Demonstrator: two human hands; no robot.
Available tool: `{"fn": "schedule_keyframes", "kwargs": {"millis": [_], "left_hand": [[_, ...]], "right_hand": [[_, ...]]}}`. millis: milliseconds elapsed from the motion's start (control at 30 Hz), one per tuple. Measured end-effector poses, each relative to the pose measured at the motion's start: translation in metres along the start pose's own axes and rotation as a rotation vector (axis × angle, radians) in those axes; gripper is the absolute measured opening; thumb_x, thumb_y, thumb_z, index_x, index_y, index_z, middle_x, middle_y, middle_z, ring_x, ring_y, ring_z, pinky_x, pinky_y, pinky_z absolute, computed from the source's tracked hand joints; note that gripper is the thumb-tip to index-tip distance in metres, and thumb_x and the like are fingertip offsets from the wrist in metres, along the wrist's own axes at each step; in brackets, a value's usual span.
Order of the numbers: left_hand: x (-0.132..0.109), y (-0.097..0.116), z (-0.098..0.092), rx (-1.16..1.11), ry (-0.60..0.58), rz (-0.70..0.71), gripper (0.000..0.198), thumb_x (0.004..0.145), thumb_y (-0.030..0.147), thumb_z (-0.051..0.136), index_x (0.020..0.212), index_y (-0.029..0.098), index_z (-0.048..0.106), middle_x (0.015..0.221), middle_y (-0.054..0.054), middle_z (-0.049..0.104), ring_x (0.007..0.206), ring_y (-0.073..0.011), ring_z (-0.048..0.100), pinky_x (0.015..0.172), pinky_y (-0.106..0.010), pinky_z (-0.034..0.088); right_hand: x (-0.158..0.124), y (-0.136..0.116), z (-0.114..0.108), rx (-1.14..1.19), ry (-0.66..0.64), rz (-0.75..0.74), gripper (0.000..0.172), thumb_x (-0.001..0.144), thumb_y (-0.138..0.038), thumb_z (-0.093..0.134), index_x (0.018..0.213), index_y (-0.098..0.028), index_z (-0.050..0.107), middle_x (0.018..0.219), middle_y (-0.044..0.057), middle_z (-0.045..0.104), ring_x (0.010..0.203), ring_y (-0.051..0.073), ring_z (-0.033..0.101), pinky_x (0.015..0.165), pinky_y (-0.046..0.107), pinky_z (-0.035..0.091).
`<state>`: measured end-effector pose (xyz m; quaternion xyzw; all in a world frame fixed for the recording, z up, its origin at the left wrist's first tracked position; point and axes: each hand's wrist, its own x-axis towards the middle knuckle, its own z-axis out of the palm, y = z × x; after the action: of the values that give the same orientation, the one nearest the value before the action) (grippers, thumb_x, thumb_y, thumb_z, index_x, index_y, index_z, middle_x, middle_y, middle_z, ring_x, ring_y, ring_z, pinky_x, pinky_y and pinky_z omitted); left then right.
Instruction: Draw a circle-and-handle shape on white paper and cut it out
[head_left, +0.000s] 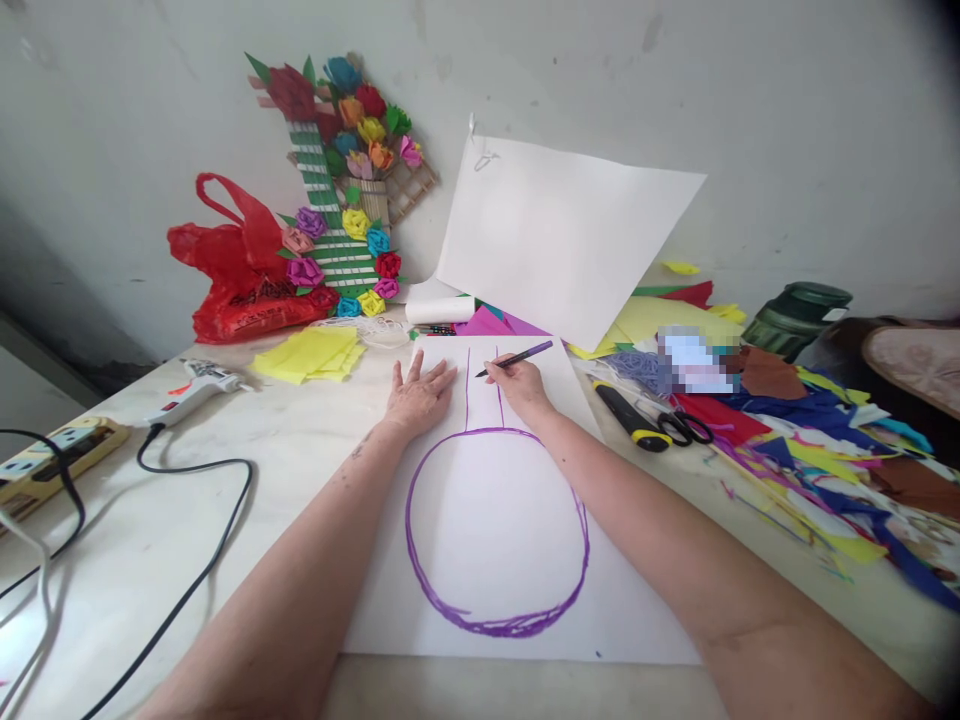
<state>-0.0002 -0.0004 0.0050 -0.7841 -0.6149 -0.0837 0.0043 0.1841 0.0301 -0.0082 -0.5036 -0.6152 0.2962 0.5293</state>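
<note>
**Purple outline [587, 540] on a big white sheet [499, 520], pen [534, 352] in hand**

So the sheet lies flat on the table [300, 560], right in front of the person, between the forearms. The outline is a big roundish loop, scribbled thicker along the bottom, with two long purple lines [467, 390] running up from its top edge.

Right hand [521, 390] has the pen pinched in its fingers, dark barrel, purple end, lying across the right-hand line with the tip pointing left into the gap between the two. Honestly can't tell from this angle if the tip is touching the paper. Left hand [421, 392] isn't gripping anything: it's palm down with fingers spread, near the sheet's left edge, just beside the left-hand line.

Rest of the table is craft chaos. Off to the left there's a glue gun [184, 398], a power strip [64, 458] and some yellow paper [311, 355]. Behind those, a red plastic bag [244, 265] sits beside a green striped piece [341, 250] covered in paper flowers. A large white panel [562, 225] leans on the wall. Over on the right: a black-and-yellow cutter [630, 415], black-handled scissors [686, 427], and a heap of colourful scraps [832, 470].
</note>
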Motion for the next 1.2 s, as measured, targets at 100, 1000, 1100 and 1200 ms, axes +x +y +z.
{"fn": "schedule_keyframes", "kwargs": {"millis": [100, 1000, 1100, 1200], "left_hand": [[0.0, 0.0, 0.0, 0.005, -0.012, 0.003, 0.05, 0.091, 0.039, 0.023, 0.139, 0.037, 0.037, 0.147, 0.012, 0.03, 0.141, -0.026, 0.0, 0.11, -0.057, -0.004], [-0.001, 0.002, -0.002, 0.014, -0.007, 0.005, 0.05, 0.09, 0.039, 0.024, 0.138, 0.037, 0.038, 0.147, 0.012, 0.031, 0.141, -0.027, 0.002, 0.11, -0.057, -0.003], [-0.001, 0.001, -0.001, 0.012, -0.002, 0.005, 0.05, 0.091, 0.039, 0.023, 0.138, 0.036, 0.039, 0.146, 0.011, 0.032, 0.141, -0.0273, 0.002, 0.11, -0.058, -0.003], [-0.001, 0.001, 0.0, 0.006, 0.0, 0.005, 0.05, 0.091, 0.04, 0.023, 0.138, 0.036, 0.039, 0.146, 0.011, 0.032, 0.141, -0.0271, 0.002, 0.11, -0.058, -0.003]], "right_hand": [[-0.002, 0.0, 0.001, -0.044, 0.01, -0.047, 0.019, 0.072, -0.04, 0.062, 0.073, -0.021, 0.064, 0.06, -0.001, 0.065, 0.066, 0.016, 0.064, 0.071, 0.028, 0.048], [-0.001, -0.007, -0.003, -0.294, 0.03, -0.275, 0.012, 0.077, -0.032, 0.06, 0.074, -0.022, 0.066, 0.067, 0.001, 0.068, 0.073, 0.018, 0.065, 0.072, 0.03, 0.047], [-0.001, -0.006, -0.002, -0.302, 0.008, -0.288, 0.013, 0.078, -0.032, 0.059, 0.074, -0.022, 0.066, 0.07, 0.001, 0.069, 0.075, 0.017, 0.064, 0.073, 0.03, 0.047], [0.0, -0.004, -0.002, -0.316, -0.001, -0.304, 0.014, 0.079, -0.032, 0.057, 0.075, -0.023, 0.067, 0.072, 0.001, 0.069, 0.076, 0.017, 0.064, 0.073, 0.029, 0.047]]}}
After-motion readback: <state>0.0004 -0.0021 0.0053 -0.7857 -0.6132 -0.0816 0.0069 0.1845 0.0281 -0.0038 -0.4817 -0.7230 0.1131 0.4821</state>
